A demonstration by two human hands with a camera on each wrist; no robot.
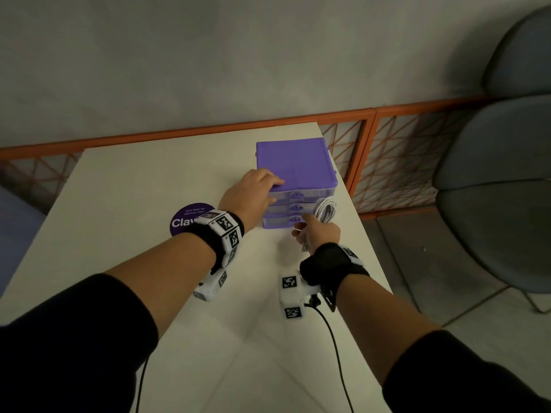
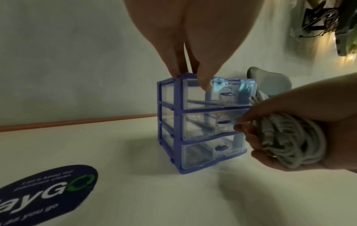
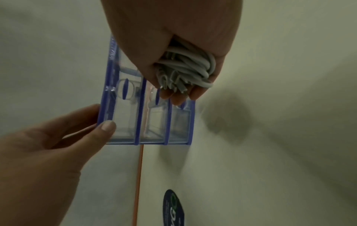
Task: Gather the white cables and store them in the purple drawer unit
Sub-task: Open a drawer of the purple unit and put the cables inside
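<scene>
The purple drawer unit stands near the white table's far right corner, its three clear drawers pushed in. My left hand grips its top front-left corner, fingers on the lid and thumb on the top drawer's front. A coiled bundle of white cables is held in my right hand, right in front of the lower drawers. A forefinger reaches toward a lower drawer's handle; whether it touches, I cannot tell.
A round purple sticker lies on the table left of the unit. The table's right edge runs close beside the unit. Beyond it are an orange lattice rail and grey chairs. Black cords hang from both wrists.
</scene>
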